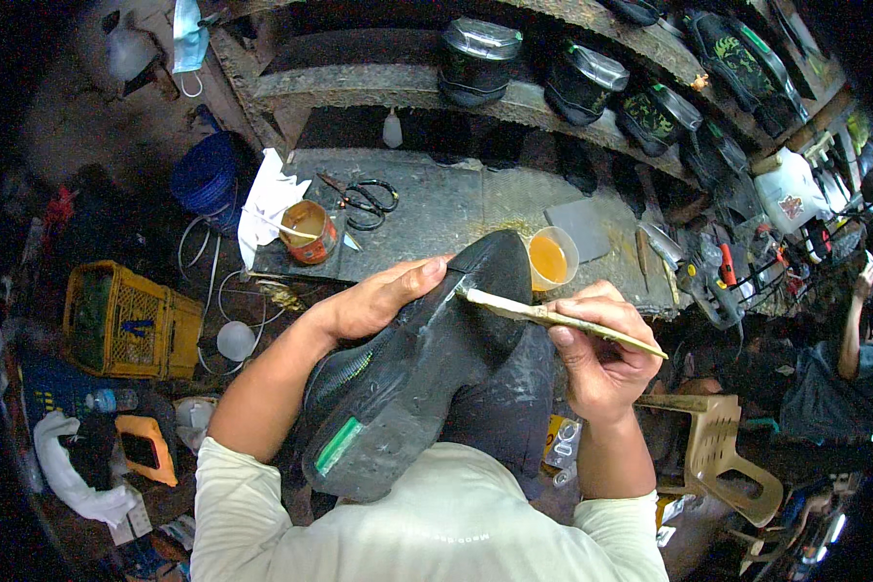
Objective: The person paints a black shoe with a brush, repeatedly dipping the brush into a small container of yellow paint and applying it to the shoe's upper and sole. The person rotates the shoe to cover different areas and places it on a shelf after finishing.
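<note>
A black shoe upper [398,417] without an outsole lies bottom side up over my lap, a green strip at its near end and its far end tilted toward the bench. My left hand [386,299] grips its left side, thumb on the edge. Between the thumb and fingers of my right hand [603,351] is a thin, pale brush [529,308]. The brush tip touches the shoe's underside near the left edge, beside my left thumb. Just beyond the shoe stands a clear cup [553,258] of amber liquid.
On the bench [422,194] are an orange-red can [309,233] with a stick in it, black-handled scissors [367,202] and a white cloth [267,209]. Shelves above hold several black shoes [480,60]. Hand tools [723,267] crowd the right; a yellow crate [131,320] stands left.
</note>
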`<state>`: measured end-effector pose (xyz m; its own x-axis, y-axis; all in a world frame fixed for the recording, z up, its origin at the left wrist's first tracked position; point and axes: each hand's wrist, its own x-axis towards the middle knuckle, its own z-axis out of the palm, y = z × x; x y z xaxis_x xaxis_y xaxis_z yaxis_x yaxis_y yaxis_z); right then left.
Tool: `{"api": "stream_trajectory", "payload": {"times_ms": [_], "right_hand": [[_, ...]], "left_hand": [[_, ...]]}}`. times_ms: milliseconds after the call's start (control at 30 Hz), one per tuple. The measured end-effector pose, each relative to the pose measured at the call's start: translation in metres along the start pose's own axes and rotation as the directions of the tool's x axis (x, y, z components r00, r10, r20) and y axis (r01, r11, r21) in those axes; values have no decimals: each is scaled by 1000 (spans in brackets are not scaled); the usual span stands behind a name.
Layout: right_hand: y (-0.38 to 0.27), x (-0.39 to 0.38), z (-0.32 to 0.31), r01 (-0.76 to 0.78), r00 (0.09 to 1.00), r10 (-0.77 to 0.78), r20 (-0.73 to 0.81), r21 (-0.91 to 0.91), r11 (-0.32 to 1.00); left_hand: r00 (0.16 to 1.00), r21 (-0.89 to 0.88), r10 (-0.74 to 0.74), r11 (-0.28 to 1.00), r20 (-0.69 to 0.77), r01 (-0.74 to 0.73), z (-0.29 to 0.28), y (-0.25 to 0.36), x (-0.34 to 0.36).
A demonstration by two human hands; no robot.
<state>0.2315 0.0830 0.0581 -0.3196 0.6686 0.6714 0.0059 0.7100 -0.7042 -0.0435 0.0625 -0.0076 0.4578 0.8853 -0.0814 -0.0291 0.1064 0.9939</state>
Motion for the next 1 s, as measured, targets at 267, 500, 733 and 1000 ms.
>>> {"api": "stream_trajectory", "payload": {"times_ms": [267, 500, 733, 1000], "right_hand": [[-6, 6, 1, 113, 987, -110, 115, -19, 993], [-11, 13, -4, 205, 953, -187, 240, -52, 977], [-12, 20, -4, 229, 949, -201, 242, -96, 969], [-20, 22, -6, 221, 949, -183, 255, -130, 967]], "left_hand": [[995, 131, -49, 990, -81, 60, 2, 3, -5], [984, 118, -159, 979, -79, 167, 5, 20, -7], [991, 30, -127, 991, -31, 128, 7, 11, -5], [988, -41, -142, 989, -60, 139, 8, 4, -5]]}}
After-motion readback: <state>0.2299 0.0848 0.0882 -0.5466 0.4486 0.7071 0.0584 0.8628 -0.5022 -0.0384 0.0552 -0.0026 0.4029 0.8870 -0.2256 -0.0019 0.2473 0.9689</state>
